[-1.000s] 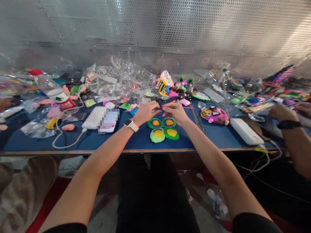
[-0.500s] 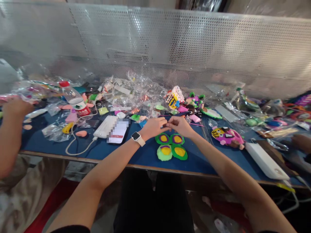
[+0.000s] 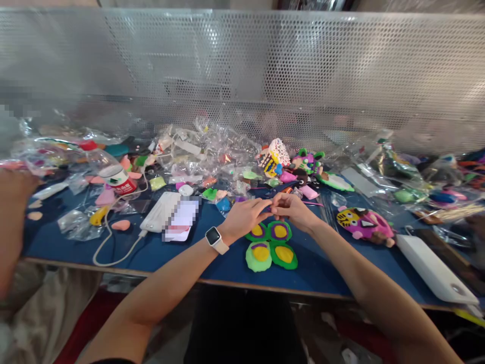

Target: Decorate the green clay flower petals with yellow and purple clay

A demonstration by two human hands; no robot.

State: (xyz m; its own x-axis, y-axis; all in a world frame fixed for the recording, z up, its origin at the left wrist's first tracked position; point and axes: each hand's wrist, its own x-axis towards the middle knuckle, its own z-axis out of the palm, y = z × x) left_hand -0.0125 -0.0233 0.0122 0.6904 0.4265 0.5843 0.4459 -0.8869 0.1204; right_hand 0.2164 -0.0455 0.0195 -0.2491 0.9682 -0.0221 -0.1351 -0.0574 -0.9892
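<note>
My left hand (image 3: pixel 245 218), with a pale-banded watch (image 3: pixel 215 238) on its wrist, meets my right hand (image 3: pixel 291 211) fingertip to fingertip above the table. Both hands are closed in a pinch; whatever lies between the fingers is too small or hidden to make out. Just below them, flat on the blue tabletop, is a butterfly shape of modelling clay (image 3: pixel 282 253). Its four-lobed form has green wings with yellow spots, some ringed in purple. The lower left wing is paler green, and my hands partly cover the upper wings.
Left of my arm lie a phone (image 3: pixel 182 220), a white power bank (image 3: pixel 159 212) and its cable. A red-capped bottle (image 3: pixel 119 179) stands farther left, near another person's arm (image 3: pixel 13 217). Clear wrappers (image 3: pixel 212 146) pile at the back. Rightward are a pink clay figure (image 3: pixel 366 223) and a white device (image 3: pixel 435 265).
The view has tilted up slightly, so the table things sit lower in the picture. My hands stay pinched together, with the fingers shifted a little. The clay butterfly keeps its place on the table.
</note>
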